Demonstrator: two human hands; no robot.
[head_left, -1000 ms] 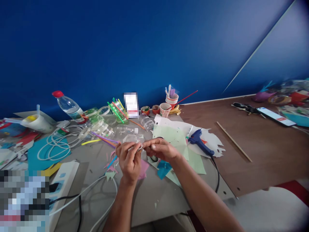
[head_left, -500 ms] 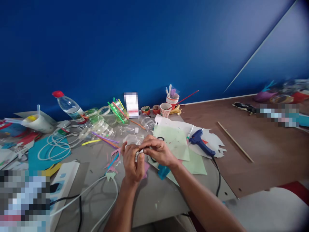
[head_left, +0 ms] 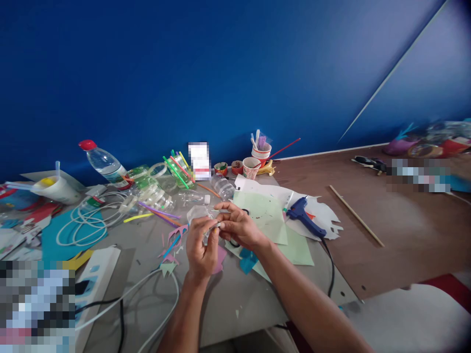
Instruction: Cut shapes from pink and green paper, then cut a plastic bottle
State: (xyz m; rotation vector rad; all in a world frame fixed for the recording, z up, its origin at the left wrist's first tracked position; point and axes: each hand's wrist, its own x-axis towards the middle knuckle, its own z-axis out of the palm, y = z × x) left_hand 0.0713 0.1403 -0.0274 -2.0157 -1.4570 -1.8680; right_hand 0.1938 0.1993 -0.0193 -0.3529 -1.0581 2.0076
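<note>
My left hand point(head_left: 200, 247) and my right hand point(head_left: 241, 228) meet over the middle of the table, both closed with thumb and fingers pinched. Between their fingertips is a tiny dark-and-pale piece point(head_left: 218, 225), too small to name. A clear plastic piece point(head_left: 197, 213) shows just behind the left fingers; whether the hand touches it I cannot tell. Below the hands lies a scrap of pink paper point(head_left: 220, 260). Right beside my right wrist are a blue scrap point(head_left: 248, 261) and pale green paper sheets point(head_left: 268, 218). Black scissor handles point(head_left: 234, 243) are partly hidden by the right hand.
A blue glue gun point(head_left: 305, 217) lies on white paper at the right, its black cord running forward. Further right is a wooden stick point(head_left: 356, 214). On the left are a power strip point(head_left: 96, 274), coiled white cable point(head_left: 81, 225), clear bottles and straws. Paper cups point(head_left: 250, 168) stand at the back.
My right fingers have lifted and spread slightly away from the left hand, so the tiny piece between the fingertips shows more. The table things are otherwise the same.
</note>
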